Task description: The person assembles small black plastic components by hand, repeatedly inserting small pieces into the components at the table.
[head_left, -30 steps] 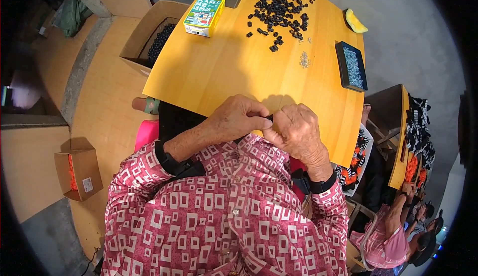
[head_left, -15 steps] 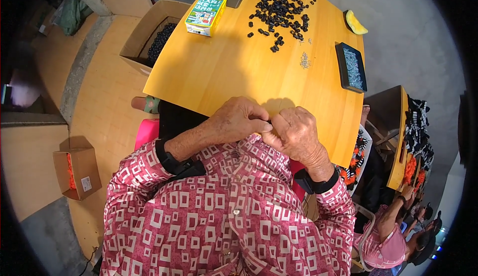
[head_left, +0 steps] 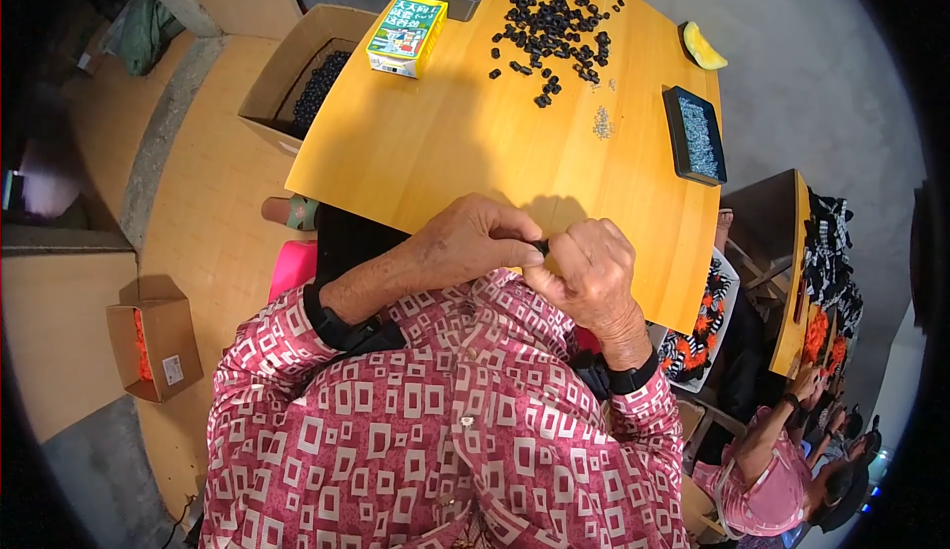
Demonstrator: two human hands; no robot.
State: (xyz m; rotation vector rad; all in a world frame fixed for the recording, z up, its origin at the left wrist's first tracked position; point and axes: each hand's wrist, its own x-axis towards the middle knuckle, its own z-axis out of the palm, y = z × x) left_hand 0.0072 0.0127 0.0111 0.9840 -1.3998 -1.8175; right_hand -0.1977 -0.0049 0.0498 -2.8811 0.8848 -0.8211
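Being pinched between thumb and finger of the left hand [head_left: 463, 240], a small black piece [head_left: 540, 247] is held by the table's near edge. The right hand [head_left: 596, 270] is curled beside it; its grip cannot be told. Loose black pieces [head_left: 554, 29] are scattered toward the table's far end.

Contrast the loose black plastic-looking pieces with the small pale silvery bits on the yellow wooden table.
Colour: the black pieces are dark; the silvery bits are pale.
Size: each of the black pieces is chunkier than any of the silvery bits.
Spread: the black pieces cover a wide patch; the silvery bits sit mostly in one small cluster.
Shared: both lie loose on the table.
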